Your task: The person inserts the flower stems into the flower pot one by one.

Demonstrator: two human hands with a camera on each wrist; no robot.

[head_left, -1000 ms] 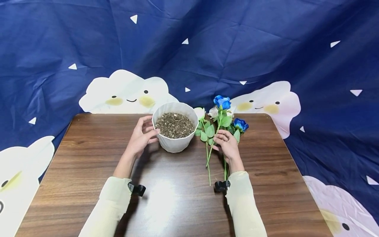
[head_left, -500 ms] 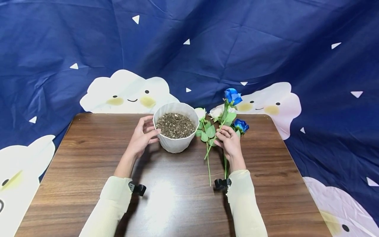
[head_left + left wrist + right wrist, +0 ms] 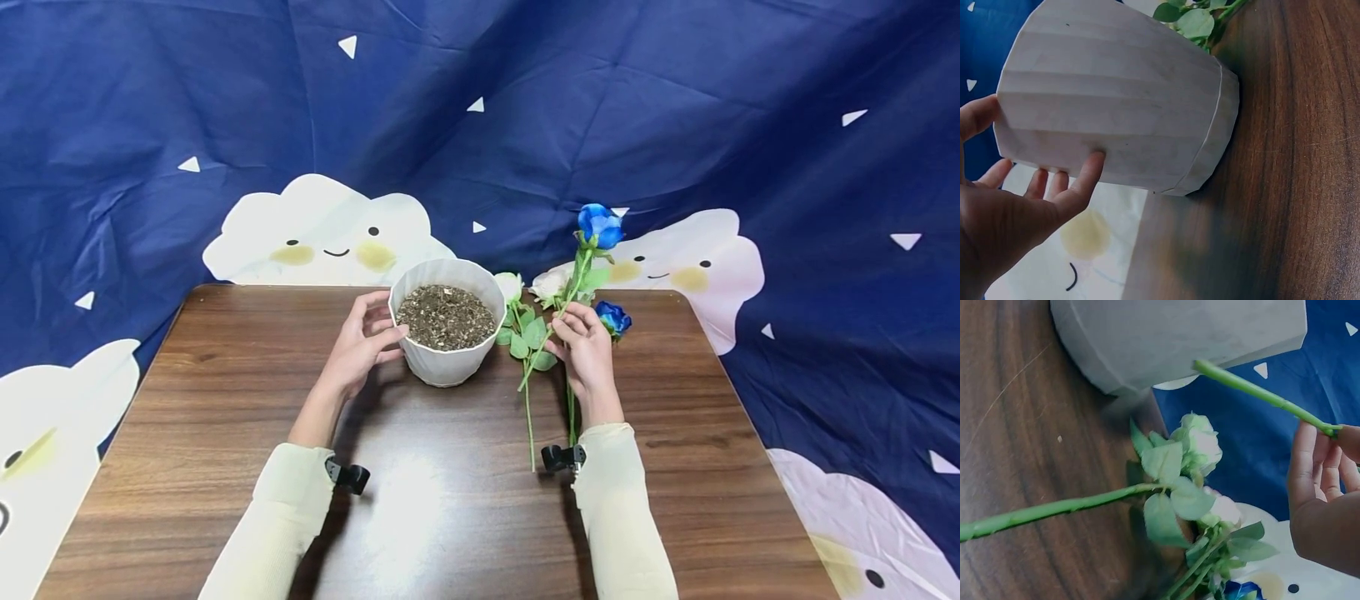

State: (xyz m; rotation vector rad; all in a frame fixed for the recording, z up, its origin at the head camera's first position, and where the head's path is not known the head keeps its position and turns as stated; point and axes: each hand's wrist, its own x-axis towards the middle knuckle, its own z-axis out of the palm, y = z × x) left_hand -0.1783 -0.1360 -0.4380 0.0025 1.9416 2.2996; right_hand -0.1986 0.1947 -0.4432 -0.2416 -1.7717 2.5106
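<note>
blue rose with long green stem (image 3: 597, 232): raised right of the pot, tilted, bloom upper right, stem end lower left
right hand (image 3: 588, 350): thumb and fingers pinch the green stem
left hand (image 3: 358, 346): fingers spread apart, thumb and fingertips touching the pot's side
white faceted pot (image 3: 444, 367): upright, dark crumbly soil (image 3: 446, 321) inside
brown wood-grain table (image 3: 225, 400): bears the pot, greenish-white rose (image 3: 510, 287) just beside it, cream rose (image 3: 551, 285), second blue rose (image 3: 615, 317) farther right
</note>
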